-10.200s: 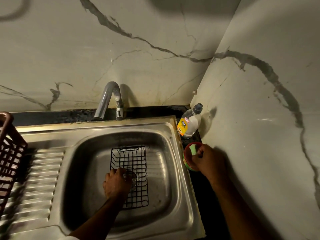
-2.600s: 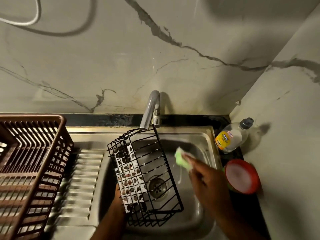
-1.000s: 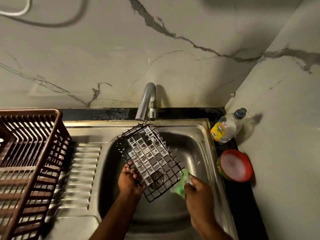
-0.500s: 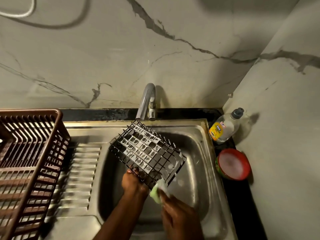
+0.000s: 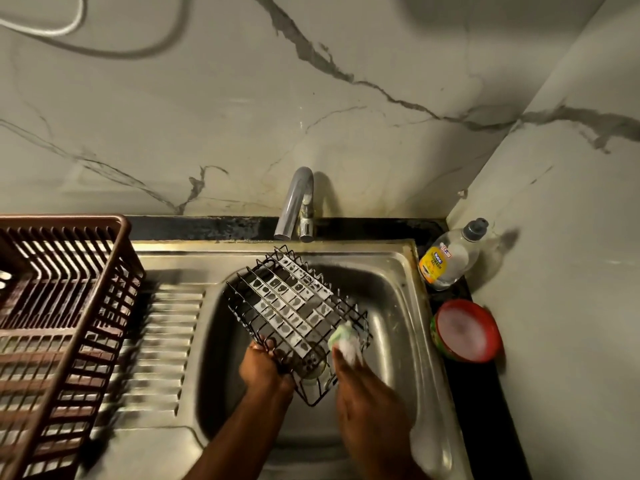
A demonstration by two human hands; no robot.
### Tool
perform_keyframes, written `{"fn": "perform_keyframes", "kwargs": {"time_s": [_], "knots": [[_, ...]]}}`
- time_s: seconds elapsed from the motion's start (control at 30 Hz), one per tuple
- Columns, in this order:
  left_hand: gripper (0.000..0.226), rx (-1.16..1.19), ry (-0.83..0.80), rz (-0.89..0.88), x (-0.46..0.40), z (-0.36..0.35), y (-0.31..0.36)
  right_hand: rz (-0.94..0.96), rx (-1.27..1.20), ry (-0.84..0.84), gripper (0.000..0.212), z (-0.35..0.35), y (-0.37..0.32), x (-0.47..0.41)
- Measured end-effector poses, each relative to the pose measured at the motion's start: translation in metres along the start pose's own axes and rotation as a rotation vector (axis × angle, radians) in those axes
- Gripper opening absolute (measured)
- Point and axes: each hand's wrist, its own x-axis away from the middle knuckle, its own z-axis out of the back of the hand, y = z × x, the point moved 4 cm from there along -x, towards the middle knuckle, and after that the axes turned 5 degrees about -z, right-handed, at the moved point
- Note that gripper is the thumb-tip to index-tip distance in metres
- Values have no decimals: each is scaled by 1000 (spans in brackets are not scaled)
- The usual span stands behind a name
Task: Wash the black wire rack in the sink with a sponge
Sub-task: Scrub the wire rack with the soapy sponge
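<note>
The left hand point(image 5: 265, 370) gripped the near-left edge of the black wire rack point(image 5: 294, 317), its fingers curled through the wires, holding the rack tilted above the basin of the sink point(image 5: 398, 278) at the centre of the frame. Held that way, the rack was probably raised off the basin floor so its sides could be reached and suds could drip into the drain. The right hand point(image 5: 367, 389) clutched the green sponge point(image 5: 344, 341) and pressed it against the rack's right side, near the lower corner; this looked like the scrubbing step, well under way but not finished.

The rack was a shallow rectangular basket of thin black wire, turned diagonally, with white foam films filling many of its grid cells.

The tap point(image 5: 298, 206) stood just behind the rack's far corner. At the right of the frame a soap bottle point(image 5: 446, 258) and a red bowl point(image 5: 465, 330) of foam sat on the dark table, near enough for reloading the sponge.
</note>
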Motion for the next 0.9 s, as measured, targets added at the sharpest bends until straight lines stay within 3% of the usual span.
{"fn": "perform_keyframes", "kwargs": {"time_s": [0.1,0.17,0.23,0.33,0.43,0.5,0.6,0.73,0.9], "knots": [[32,-77,-57,-66,-3,7,8,-36,-203,-108,39,11,-8,10],[34,-149,-104,-156,-7,9,14,-217,-384,-163,52,21,-1,4],[37,-233,-173,-296,-6,7,22,-379,-446,-114,65,28,17,-9],[35,-417,-300,-484,2,5,29,-372,-385,19,54,42,32,-52],[32,-538,-392,-554,2,6,29,-282,-351,66,44,43,36,-100],[44,-584,-438,-600,-1,8,28,-263,-241,70,43,36,43,-132],[50,-627,-469,-688,-9,13,26,-412,-32,-73,41,10,66,-167],[24,-610,-461,-750,-15,11,23,-499,45,-349,35,-32,66,-156],[16,-743,-411,-921,-25,7,24,-472,15,-313,32,-33,51,-130]]}}
